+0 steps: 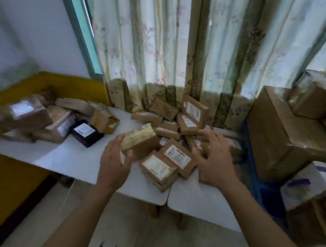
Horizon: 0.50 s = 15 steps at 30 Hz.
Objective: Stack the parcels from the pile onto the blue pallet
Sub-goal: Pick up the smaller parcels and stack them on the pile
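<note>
Left hand (pixel 114 160): its grip is on a taped box (pixel 140 141), fingers along the far left edge and thumb on the near face; the box sits tilted at the left edge of the pile.
Right hand (pixel 213 158): fingers spread and lightly curled over the right side of the pile, holding nothing that shows.
Pile (pixel 178 134): many small brown parcels, most with white labels, lie jumbled on the white tabletop (pixel 70 157) below the curtain (pixel 153 47).
Other heap (pixel 49 118): a second group on the tabletop's far left, blurred, with one black box (pixel 86 132) among it.
Pallet (pixel 257 175): only a strip of blue shows at the right, behind the tabletop.
Stacked: several large cartons (pixel 284 131) rise over that blue strip; whether they rest on it cannot be told.
Progress: judging by how full the pile is, most parcels remain to be moved.
Step in hand: probably picking the taped box out of the pile.
</note>
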Tool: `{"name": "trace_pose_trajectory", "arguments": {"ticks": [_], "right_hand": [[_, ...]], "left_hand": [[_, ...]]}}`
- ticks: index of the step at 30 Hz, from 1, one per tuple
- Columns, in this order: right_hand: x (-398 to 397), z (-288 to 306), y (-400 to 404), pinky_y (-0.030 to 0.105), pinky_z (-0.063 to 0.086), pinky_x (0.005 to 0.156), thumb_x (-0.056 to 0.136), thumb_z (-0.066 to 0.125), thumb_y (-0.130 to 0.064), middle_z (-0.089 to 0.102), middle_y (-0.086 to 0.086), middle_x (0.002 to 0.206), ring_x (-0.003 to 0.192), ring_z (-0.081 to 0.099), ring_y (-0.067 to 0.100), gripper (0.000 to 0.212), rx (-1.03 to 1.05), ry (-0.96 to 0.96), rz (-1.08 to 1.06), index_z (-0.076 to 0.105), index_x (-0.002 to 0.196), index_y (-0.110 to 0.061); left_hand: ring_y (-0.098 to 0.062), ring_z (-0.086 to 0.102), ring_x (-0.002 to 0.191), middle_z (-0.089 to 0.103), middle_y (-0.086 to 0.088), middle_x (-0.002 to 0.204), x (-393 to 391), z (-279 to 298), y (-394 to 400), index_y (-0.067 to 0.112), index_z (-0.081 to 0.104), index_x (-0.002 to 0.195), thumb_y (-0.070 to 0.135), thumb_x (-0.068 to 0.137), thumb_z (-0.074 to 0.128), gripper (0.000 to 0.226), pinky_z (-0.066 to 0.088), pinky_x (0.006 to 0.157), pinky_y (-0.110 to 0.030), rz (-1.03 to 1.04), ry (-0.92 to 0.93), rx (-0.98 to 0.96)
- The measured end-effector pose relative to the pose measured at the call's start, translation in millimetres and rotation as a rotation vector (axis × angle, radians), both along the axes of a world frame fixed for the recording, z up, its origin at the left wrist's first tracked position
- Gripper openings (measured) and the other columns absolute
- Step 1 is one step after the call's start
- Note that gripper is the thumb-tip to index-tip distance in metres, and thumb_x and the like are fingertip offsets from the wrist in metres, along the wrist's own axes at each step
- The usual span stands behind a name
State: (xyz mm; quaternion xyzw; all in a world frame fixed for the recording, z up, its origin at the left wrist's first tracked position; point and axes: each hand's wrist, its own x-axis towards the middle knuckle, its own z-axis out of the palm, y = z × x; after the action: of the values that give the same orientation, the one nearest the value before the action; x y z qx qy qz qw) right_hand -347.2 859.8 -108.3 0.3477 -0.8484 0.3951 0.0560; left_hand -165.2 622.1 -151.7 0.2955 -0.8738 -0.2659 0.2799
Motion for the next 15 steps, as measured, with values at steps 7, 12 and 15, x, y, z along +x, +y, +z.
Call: {"name": "trace_pose_trajectory", "arguments": {"ticks": [7, 12, 15], "right_hand": [[49.8, -30.7, -181.6, 0.034, 0.04, 0.104, 0.093, 0.068, -0.031, 0.049, 0.003, 0.139, 0.128, 0.045, 0.02, 0.051, 0.019, -0.184, 0.171, 0.054, 0.14, -0.02], [45.7, -53.0, -234.4, 0.031, 0.038, 0.102, 0.094, 0.068, -0.027, 0.048, 0.002, 0.139, 0.125, 0.043, 0.014, 0.052, 0.101, -0.281, 0.131, 0.052, 0.142, -0.02], [13.9, -72.3, -257.8, 0.027, 0.035, 0.1, 0.095, 0.068, -0.027, 0.047, 0.002, 0.14, 0.122, 0.043, 0.012, 0.056, 0.153, -0.397, 0.052, 0.048, 0.146, -0.019]], "left_hand": [[-0.029, 0.04, 0.143, 0.043, -0.014, 0.155, 69.1, -15.7, -140.5, 0.007, 0.038, 0.153, 0.043, 0.095, 0.045, 0.069, 0.026, 0.114, -0.031, 0.164, -0.032, 0.132], [-0.024, 0.04, 0.142, 0.044, -0.01, 0.156, 56.4, -41.8, -188.5, 0.01, 0.039, 0.153, 0.027, 0.104, 0.053, 0.054, 0.027, 0.112, -0.029, 0.158, -0.069, 0.226], [-0.024, 0.045, 0.139, 0.046, -0.009, 0.154, 19.0, -67.3, -205.8, 0.012, 0.04, 0.153, 0.028, 0.106, 0.05, 0.051, 0.034, 0.11, -0.033, 0.14, -0.109, 0.456]]}}
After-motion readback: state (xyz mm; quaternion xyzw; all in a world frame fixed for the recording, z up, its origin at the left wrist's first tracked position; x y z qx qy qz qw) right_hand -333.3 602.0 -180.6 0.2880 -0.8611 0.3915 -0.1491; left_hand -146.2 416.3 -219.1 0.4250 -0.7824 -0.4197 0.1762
